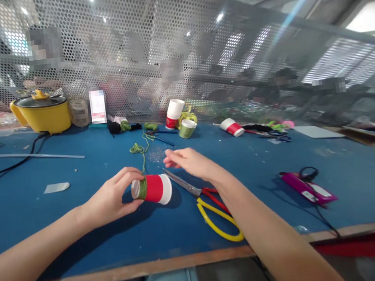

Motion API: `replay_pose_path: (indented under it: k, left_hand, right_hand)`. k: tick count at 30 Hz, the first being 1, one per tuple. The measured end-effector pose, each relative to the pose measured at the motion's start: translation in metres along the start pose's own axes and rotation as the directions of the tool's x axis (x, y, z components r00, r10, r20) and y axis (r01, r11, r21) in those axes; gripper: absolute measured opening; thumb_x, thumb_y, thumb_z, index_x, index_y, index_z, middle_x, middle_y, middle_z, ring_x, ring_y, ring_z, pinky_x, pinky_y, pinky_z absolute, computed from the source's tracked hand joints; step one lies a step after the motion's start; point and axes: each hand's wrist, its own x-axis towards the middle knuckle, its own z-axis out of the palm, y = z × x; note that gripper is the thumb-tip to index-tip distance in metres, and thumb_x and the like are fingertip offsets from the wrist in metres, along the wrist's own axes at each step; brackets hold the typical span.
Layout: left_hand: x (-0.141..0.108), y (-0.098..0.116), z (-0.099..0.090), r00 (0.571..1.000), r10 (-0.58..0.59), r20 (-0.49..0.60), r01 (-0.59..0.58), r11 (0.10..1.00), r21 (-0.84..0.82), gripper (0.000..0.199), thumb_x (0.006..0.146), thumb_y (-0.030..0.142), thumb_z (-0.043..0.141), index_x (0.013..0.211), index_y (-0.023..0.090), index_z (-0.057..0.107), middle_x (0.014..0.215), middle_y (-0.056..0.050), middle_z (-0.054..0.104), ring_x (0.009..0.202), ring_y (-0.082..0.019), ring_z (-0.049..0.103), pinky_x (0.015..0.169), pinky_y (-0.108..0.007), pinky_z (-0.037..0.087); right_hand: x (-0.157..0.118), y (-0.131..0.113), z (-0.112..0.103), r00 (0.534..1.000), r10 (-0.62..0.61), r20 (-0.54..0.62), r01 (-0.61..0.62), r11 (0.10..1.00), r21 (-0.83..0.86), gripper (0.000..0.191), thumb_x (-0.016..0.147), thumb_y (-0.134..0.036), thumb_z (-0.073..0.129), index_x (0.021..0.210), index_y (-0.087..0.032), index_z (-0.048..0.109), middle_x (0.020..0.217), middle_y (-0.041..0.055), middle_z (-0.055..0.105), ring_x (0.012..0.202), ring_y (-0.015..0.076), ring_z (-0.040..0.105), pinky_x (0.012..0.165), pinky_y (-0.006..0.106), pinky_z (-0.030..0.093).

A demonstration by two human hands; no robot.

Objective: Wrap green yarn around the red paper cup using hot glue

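My left hand (pixel 115 195) is closed around the base end of a paper cup (pixel 154 188), tilted on its side just over the table. A red band circles the cup's middle, and green yarn (pixel 142 189) is wound beside it near my fingers. From there a strand runs back to a small loose heap of green yarn (pixel 137 148) on the table. To the right of the cup, my right hand (pixel 185 161) hovers with fingertips drawn together; whatever they hold, if anything, is too small to see. Scissors (pixel 199 193) with red and yellow handles lie beneath that wrist.
At the back stand a yellow electric pot (pixel 46 114), a jar (pixel 79 112), a phone (pixel 97 107), a white-and-red cup (pixel 174 114) and a green-wrapped cup (pixel 188 128). Another cup (pixel 232 127) lies sideways. A purple box (pixel 309 187) with a cable is at right. Perforated mesh (pixel 196 43) rises behind.
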Motion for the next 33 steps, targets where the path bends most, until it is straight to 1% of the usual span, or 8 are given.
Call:
replay_pose_path:
  k: [3,5,7,9,12,16,23,33]
  left_hand:
    - [0.000,0.002,0.000,0.999,0.035,0.009,-0.035,0.999,0.019,0.032,0.078,0.016,0.057,0.108,0.017,0.045,0.112,-0.012,0.052,0.104,-0.020,0.054,0.088,-0.032,0.048]
    - [0.000,0.003,0.000,0.998,0.054,0.020,-0.055,0.998,0.027,0.032,0.078,0.016,0.056,0.108,0.017,0.045,0.113,-0.012,0.052,0.105,-0.020,0.054,0.088,-0.031,0.048]
    - [0.000,0.003,0.001,0.998,0.063,0.026,-0.064,0.997,0.037,0.032,0.078,0.016,0.056,0.108,0.017,0.045,0.113,-0.012,0.052,0.106,-0.021,0.053,0.089,-0.032,0.048]
    - [-0.001,0.003,0.001,0.998,0.062,0.028,-0.064,0.997,0.052,0.032,0.078,0.016,0.056,0.108,0.017,0.046,0.113,-0.012,0.053,0.107,-0.021,0.053,0.089,-0.033,0.048]
    - [-0.001,0.003,0.001,0.998,0.058,0.037,-0.061,0.997,0.057,0.033,0.077,0.016,0.056,0.109,0.018,0.046,0.114,-0.012,0.053,0.107,-0.021,0.053,0.089,-0.033,0.047]
    - [-0.001,0.004,0.000,0.998,0.042,0.045,-0.043,0.999,0.021,0.033,0.078,0.017,0.056,0.109,0.018,0.045,0.114,-0.012,0.052,0.106,-0.021,0.053,0.090,-0.033,0.047]
    - [-0.001,0.003,-0.001,0.996,-0.055,0.065,0.061,0.994,-0.093,0.036,0.078,0.018,0.057,0.111,0.018,0.043,0.112,-0.010,0.051,0.101,-0.021,0.054,0.085,-0.034,0.051]
    - [-0.001,0.003,0.001,0.993,-0.089,0.077,0.102,0.979,-0.177,0.034,0.077,0.018,0.059,0.108,0.018,0.045,0.110,-0.009,0.050,0.096,-0.020,0.055,0.084,-0.035,0.052]
  right_hand:
    - [-0.005,-0.026,0.018,0.970,-0.124,0.207,0.120,0.992,0.031,0.062,0.085,-0.060,0.030,0.079,-0.013,0.070,0.088,0.0101,0.070,0.082,0.0195,0.062,0.078,0.030,0.043]
    - [-0.004,-0.035,0.029,0.948,-0.130,0.291,0.119,0.991,0.053,0.067,0.083,-0.064,0.029,0.074,-0.012,0.069,0.077,0.0096,0.069,0.073,0.0186,0.061,0.071,0.029,0.043]
    - [-0.001,-0.038,0.036,0.936,-0.141,0.322,0.093,0.983,0.160,0.064,0.082,-0.063,0.032,0.072,-0.011,0.068,0.068,0.0072,0.066,0.063,0.0155,0.057,0.061,0.027,0.043]
    - [0.001,-0.038,0.041,0.951,-0.169,0.260,0.093,0.955,0.282,0.051,0.080,-0.057,0.044,0.071,-0.012,0.066,0.064,0.0035,0.063,0.058,0.0122,0.053,0.056,0.024,0.040]
    - [0.000,-0.037,0.044,0.975,-0.190,0.116,0.123,0.892,0.435,0.025,0.075,-0.037,0.059,0.068,-0.013,0.063,0.065,0.0006,0.062,0.060,0.0100,0.053,0.058,0.022,0.040]
    - [-0.006,-0.036,0.041,0.980,-0.199,0.020,0.157,0.826,0.541,0.020,0.074,-0.032,0.058,0.067,-0.014,0.062,0.070,0.0014,0.063,0.062,0.0093,0.052,0.059,0.022,0.041]
    - [-0.008,-0.029,0.037,0.961,-0.256,-0.108,0.274,0.807,0.523,0.023,0.076,-0.037,0.056,0.067,-0.016,0.057,0.068,0.0004,0.059,0.055,0.0080,0.046,0.055,0.022,0.038]
    - [-0.004,-0.031,0.038,0.939,-0.303,-0.162,0.340,0.890,0.305,0.024,0.082,-0.034,0.049,0.067,-0.016,0.056,0.064,0.0008,0.058,0.051,0.0084,0.045,0.052,0.022,0.037]
